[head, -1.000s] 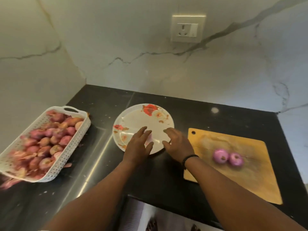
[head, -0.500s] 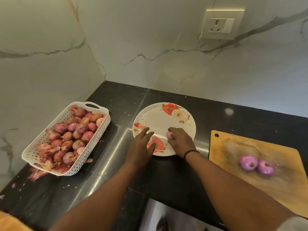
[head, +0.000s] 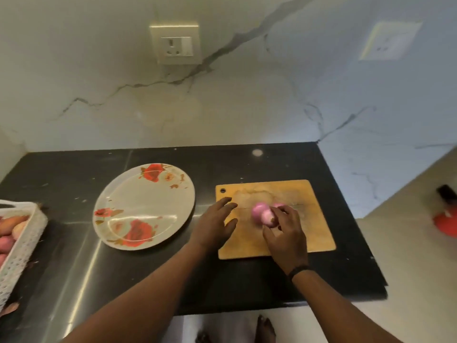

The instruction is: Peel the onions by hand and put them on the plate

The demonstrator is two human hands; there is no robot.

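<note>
At the left edge of the frame sits a white perforated plastic basket (head: 21, 240) of unpeeled reddish onions (head: 10, 231). Right of it on the black table (head: 74, 268) lies a round white plate with red flowers (head: 144, 206). The left hand (head: 214, 225) hovers released; the right hand (head: 286, 231) grasps a peeled pink onion (head: 268, 217) on the wooden cutting board (head: 319, 219) — another peeled onion (head: 258, 209) touches it.

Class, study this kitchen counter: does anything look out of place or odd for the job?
Yes: the peeled onions sit on the cutting board, while the plate meant for them holds none. Loose skins lie beside the basket.
</note>
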